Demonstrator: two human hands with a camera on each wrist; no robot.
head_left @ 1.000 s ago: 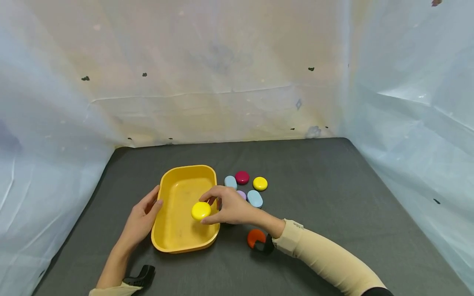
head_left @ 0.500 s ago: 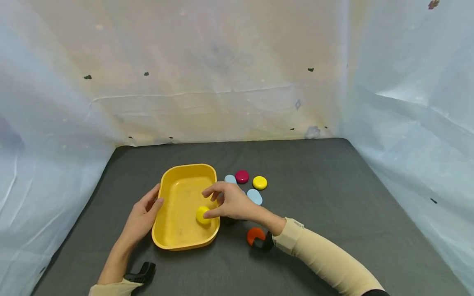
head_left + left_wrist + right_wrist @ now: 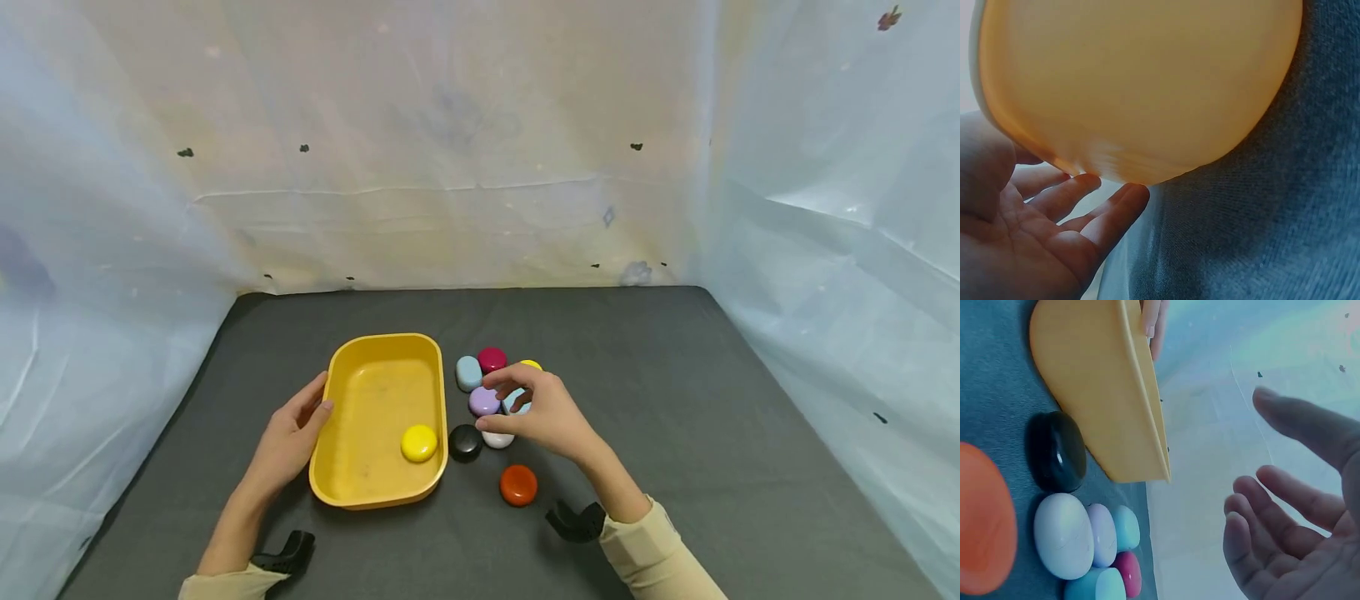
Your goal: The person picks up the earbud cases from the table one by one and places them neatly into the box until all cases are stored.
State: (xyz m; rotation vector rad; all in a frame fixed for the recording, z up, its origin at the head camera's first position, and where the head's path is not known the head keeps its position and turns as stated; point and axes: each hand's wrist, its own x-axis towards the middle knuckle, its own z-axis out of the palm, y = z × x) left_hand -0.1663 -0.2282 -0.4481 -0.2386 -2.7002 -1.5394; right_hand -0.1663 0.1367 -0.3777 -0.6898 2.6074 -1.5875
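Observation:
A yellow tray (image 3: 363, 475) lies on the grey cloth with one glossy yellow disc (image 3: 418, 443) inside it. My left hand (image 3: 283, 446) holds the tray's left wall, thumb over the rim and fingers against the outside. Above the loose pieces hovers my right hand (image 3: 543, 412), its fingers (image 3: 1272, 506) spread and nothing between them. Under and beside it are a white piece (image 3: 1063, 536), a lilac piece (image 3: 483, 401), a light blue piece (image 3: 468, 373) and a crimson disc (image 3: 492, 360). Another blue piece and a yellow one are partly hidden by that hand.
A black disc (image 3: 465, 443) sits close to the tray's right wall. Nearer to me is an orange disc (image 3: 518, 485). Pale plastic sheeting (image 3: 465, 167) rises behind the grey tabletop (image 3: 675, 433) and along both sides.
My right hand has let go of the yellow disc, which now lies in the tray, and has moved right over the loose pieces. The left hand stays at the tray.

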